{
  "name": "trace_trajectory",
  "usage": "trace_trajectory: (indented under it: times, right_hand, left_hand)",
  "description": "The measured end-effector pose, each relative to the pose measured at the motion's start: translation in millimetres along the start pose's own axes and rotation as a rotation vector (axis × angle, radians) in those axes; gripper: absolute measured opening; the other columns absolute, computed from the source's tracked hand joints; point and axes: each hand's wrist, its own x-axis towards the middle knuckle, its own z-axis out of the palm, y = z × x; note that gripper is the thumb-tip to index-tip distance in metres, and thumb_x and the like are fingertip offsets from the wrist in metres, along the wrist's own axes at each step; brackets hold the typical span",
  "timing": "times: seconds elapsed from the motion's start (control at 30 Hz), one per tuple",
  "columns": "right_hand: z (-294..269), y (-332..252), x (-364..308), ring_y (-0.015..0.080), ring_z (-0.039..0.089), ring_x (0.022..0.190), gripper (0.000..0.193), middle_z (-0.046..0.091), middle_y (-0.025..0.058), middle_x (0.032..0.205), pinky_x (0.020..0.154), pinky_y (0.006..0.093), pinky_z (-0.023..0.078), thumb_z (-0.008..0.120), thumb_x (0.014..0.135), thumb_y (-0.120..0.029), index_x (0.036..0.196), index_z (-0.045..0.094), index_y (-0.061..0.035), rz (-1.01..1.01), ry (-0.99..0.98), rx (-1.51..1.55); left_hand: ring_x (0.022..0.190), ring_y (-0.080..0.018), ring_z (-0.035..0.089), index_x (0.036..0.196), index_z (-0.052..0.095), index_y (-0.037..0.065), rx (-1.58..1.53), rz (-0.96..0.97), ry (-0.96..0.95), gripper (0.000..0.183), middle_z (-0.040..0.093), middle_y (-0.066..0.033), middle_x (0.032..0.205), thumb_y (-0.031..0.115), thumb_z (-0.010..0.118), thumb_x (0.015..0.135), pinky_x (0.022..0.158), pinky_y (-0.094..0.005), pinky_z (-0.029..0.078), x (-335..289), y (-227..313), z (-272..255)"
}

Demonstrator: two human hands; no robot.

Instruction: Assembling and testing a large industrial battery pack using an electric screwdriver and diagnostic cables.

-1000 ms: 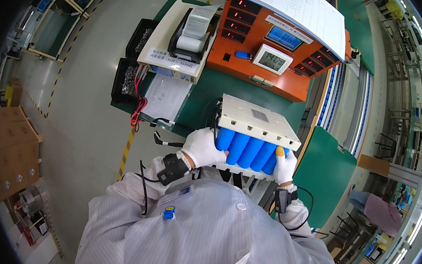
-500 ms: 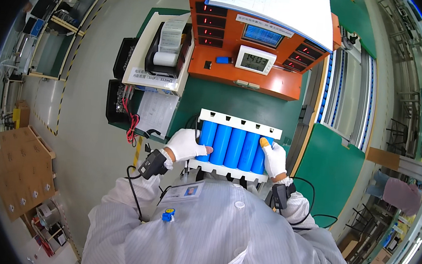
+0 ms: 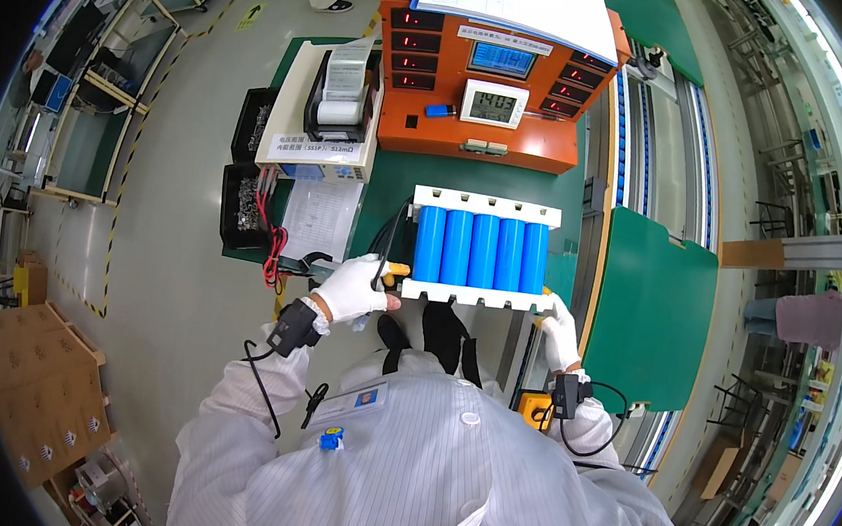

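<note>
At the near edge of the green worktop, in front of the orange cabinet, is a battery pack: five blue cylinders in a row between a far white frame and a near white frame. The gloved left hand grips the near frame's left end, thumb and finger apart around the corner; the gloved right hand grips the opposite end in much the same way. Whether the worktop carries the pack's full weight, I cannot tell.

The main risk seems to be a drop. Both grips are at the near corners, so the far side could tip if the pack is unsupported, and smooth gloves could let a corner slip. With the floor and the person's shoes just below, a fall could dent the cylinders or hurt a foot. Uneven lifting might also twist the frames and loosen a cylinder. The black cable runs close by the pack's left end and could snag or be pinched beneath it. Farther left, the red wires hang near the worktop's edge, where a sleeve could catch them.
</note>
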Motion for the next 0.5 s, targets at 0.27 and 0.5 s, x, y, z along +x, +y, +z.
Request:
trace_trajectory:
  times: [0.27,0.5]
  right_hand:
    - [20,8,2,0.0097,0.055,0.096,0.024,0.065,0.0037,0.107,0.089,0.0280,0.045,0.062,0.098,-0.023,0.112,0.061,-0.0031,-0.186,0.138,-0.225]
    - [8,35,27,0.0321,0.057,0.074,0.048,0.057,0.0170,0.080,0.069,0.0382,0.045,0.058,0.094,-0.049,0.095,0.057,-0.0011,-0.373,0.175,-0.470]
  left_hand:
    - [0.092,-0.0388,0.057,0.097,0.062,0.002,0.495,0.203,0.217,0.048,0.056,-0.0188,0.094,0.043,0.075,0.076,0.082,-0.0448,0.047,8,-9,33]
    - [0.088,-0.0385,0.060,0.102,0.059,0.005,0.466,0.038,0.201,0.041,0.053,-0.0175,0.097,0.032,0.077,0.076,0.076,-0.0463,0.051,13,-7,44]
